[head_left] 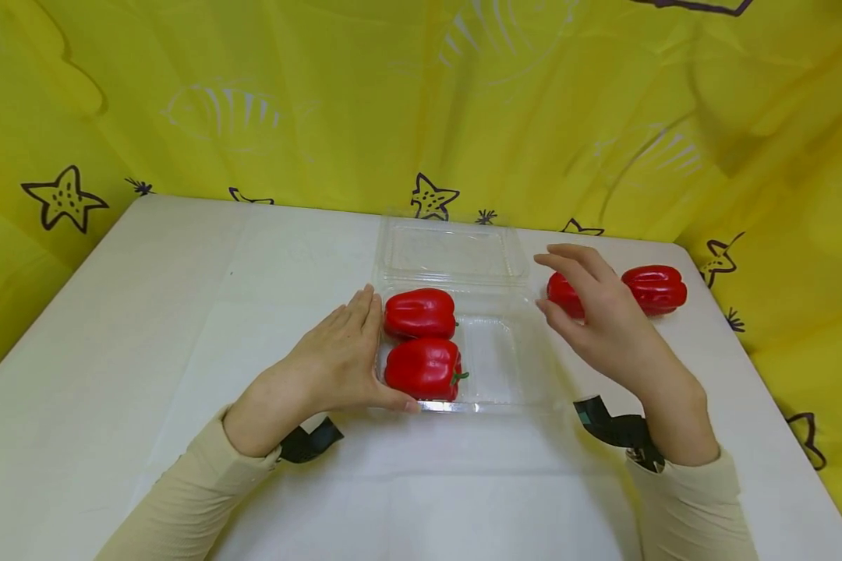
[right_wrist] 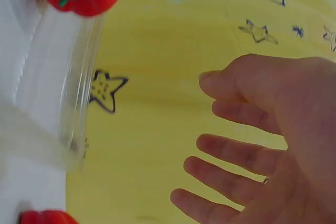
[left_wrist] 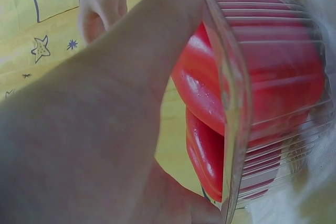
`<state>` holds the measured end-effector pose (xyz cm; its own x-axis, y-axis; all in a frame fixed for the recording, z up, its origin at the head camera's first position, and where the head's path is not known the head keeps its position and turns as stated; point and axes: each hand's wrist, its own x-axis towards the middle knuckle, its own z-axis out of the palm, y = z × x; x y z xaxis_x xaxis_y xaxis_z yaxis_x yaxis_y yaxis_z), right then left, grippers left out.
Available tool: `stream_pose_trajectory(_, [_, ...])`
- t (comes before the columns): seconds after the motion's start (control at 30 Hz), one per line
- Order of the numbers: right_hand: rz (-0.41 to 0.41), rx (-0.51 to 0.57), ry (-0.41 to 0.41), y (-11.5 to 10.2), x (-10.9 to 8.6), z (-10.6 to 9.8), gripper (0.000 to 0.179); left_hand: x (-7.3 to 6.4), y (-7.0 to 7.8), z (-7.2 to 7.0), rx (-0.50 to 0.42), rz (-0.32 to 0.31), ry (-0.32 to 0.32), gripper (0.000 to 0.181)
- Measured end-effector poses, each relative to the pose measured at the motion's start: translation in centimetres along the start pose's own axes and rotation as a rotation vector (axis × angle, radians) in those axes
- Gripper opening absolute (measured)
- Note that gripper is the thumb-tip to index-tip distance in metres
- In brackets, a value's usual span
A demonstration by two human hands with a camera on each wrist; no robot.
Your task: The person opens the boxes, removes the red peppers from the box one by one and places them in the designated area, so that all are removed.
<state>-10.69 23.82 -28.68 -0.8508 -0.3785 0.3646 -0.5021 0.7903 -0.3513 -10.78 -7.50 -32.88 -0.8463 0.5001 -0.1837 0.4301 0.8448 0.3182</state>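
Note:
A clear plastic container [head_left: 494,351] stands with two red bell peppers in its left half: a rear one [head_left: 419,313] and a front one [head_left: 421,370] with a green stem. My left hand [head_left: 340,351] rests along the container's left side, fingers straight, thumb reaching over the front rim. In the left wrist view this hand spans the rim, with red showing through the ribbed wall [left_wrist: 278,66]. My right hand [head_left: 599,315] is right of the container, fingers spread and slightly bent, holding nothing. It partly covers a third bell pepper [head_left: 563,294]; another red pepper [head_left: 656,290] lies just beyond.
The container's clear lid [head_left: 456,253] lies folded back toward the table's far edge. A yellow curtain [head_left: 337,93] with drawn stars and fish hangs behind the white table [head_left: 147,327] and along its sides. Dark straps [head_left: 312,440] hang at both wrists.

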Motion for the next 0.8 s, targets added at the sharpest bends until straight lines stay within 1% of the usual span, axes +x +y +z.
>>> stream_pose_trajectory(0.23, [-0.115,0.047,-0.063,-2.1,0.1,1.4,0.056,0.0,-0.1,0.0,0.000,0.001,-0.003,0.134])
stream_pose_trajectory(0.37, [-0.156,0.057,-0.104,-3.1,0.3,2.5,0.054,0.0,-0.1,0.0,0.000,-0.001,-0.003,0.134])
stream_pose_trajectory(0.53, [-0.206,0.087,-0.176,-4.3,0.3,3.8,0.051,0.0,-0.2,0.0,-0.006,-0.015,-0.013,0.135])
stream_pose_trajectory(0.63, [-0.206,0.101,-0.232,-4.9,0.3,4.4,0.048,0.0,-0.2,0.0,-0.011,-0.021,-0.023,0.136])
stream_pose_trajectory(0.8, [-0.171,0.135,-0.326,-5.7,0.2,5.4,0.045,0.1,-0.1,0.0,-0.007,-0.017,-0.029,0.135])
